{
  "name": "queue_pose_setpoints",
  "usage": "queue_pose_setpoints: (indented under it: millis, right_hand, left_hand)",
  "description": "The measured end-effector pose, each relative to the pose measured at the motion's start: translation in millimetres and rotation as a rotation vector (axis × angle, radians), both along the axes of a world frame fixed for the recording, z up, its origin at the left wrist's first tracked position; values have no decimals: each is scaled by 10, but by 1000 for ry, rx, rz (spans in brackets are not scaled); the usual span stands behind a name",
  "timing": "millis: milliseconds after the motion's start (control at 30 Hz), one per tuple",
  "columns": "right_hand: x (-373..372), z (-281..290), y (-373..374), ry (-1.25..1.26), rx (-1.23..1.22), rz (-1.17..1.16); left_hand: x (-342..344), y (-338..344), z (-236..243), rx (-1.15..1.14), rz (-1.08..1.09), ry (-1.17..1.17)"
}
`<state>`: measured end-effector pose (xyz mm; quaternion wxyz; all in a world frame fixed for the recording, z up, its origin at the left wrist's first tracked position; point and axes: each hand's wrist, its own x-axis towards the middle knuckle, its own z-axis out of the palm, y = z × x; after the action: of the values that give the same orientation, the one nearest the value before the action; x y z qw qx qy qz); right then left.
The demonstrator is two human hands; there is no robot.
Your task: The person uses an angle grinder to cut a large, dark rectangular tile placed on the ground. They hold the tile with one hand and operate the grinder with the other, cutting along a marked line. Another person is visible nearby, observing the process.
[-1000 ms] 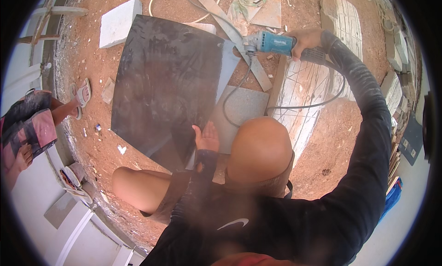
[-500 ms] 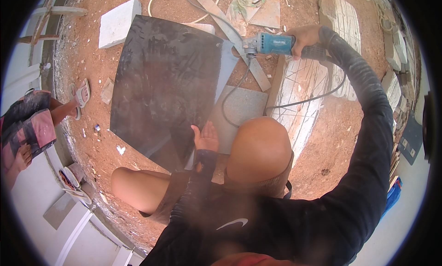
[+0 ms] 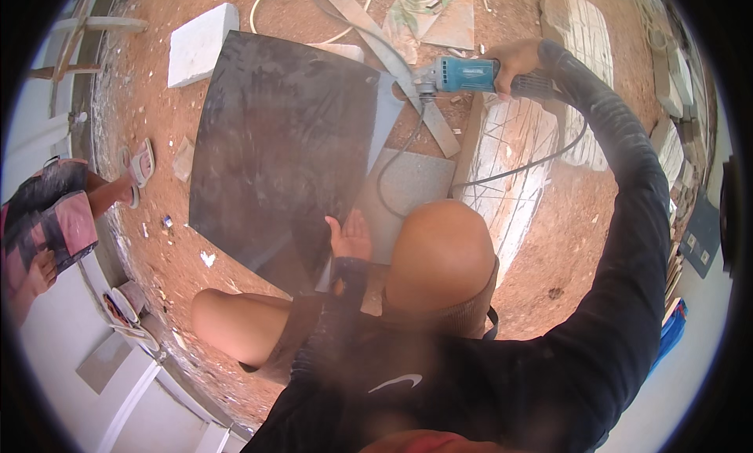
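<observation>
My right hand is wrapped round the body of a teal angle grinder, arm stretched out to the far right. The grinder's head points left, beside the right corner of a large dark, glossy slab, apart from its dark surface. My left hand lies by the slab's near right edge, fingers stretched and thumb apart, holding nothing. Whether that hand bears on the slab I cannot tell. A dark cord loops from the grinder's rear, past my knee.
White scored blocks lie on the right, and a white block at the far left. A grey tile and a flat strip are beside the slab. Another person's sandalled foot is on the left.
The grinder and my right hand have shifted very slightly left. My left hand keeps its place by the slab's edge.
</observation>
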<state>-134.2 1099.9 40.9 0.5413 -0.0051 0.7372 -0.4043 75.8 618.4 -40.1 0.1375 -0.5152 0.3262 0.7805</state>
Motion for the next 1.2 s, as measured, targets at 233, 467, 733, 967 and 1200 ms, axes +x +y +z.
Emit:
queue_pose_setpoints:
  millis: [233,467,733,967,1200]
  right_hand:
    - [2,25,-4,-47,2,-22]
    - [-14,-27,47,-49,17,1]
    - [-17,-91,107,-26,44,34]
    - [-44,84,-14,-46,25,19]
    - [-23,8,42,-39,-7,6]
  left_hand:
    - [22,-25,-38,9,-3,-2]
    - [36,-57,-60,5,-20,5]
    - [25,-48,-58,7,-11,-2]
    - [24,-62,-63,7,-17,-15]
    - [18,-48,-43,-22,-36,-16]
